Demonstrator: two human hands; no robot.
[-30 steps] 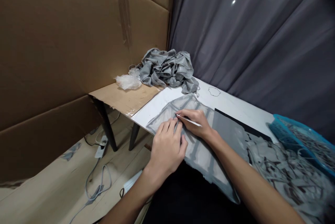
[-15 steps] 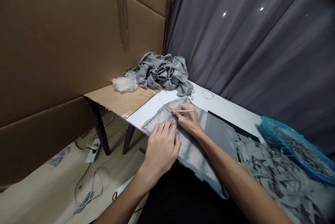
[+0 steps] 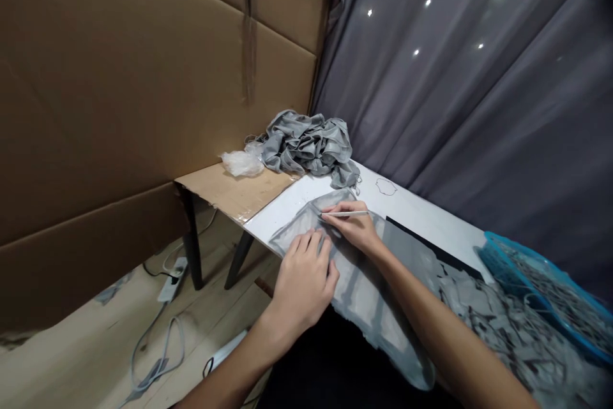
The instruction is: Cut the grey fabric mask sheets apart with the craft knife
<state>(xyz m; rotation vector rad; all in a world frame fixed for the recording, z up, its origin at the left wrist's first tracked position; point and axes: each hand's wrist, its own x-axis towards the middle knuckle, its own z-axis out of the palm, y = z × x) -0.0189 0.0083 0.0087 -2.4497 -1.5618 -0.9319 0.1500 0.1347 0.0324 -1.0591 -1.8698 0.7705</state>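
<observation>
A sheer grey fabric piece (image 3: 359, 268) lies over the near edge of the white table (image 3: 421, 205), part of it hanging toward my lap. My right hand (image 3: 352, 224) grips a thin white pen-like tool (image 3: 345, 213), its tip pointing left and touching or just above the fabric. Flat on the same fabric, just left of and nearer than the tool tip, rests my left hand (image 3: 306, 275), fingers lightly spread and holding nothing.
Crumpled grey fabric (image 3: 311, 144) and a clear plastic bag (image 3: 243, 163) sit at the back. On the right are a blue basket (image 3: 541, 275) of grey strips and a heap of scraps (image 3: 507, 326). A thin loop (image 3: 385, 187) lies near the curtain. A power strip (image 3: 172, 279) is on the floor.
The view has shifted, so the scene appears lower and slightly to the right. Both hands remain on the fabric, and the tool is still in my right hand.
</observation>
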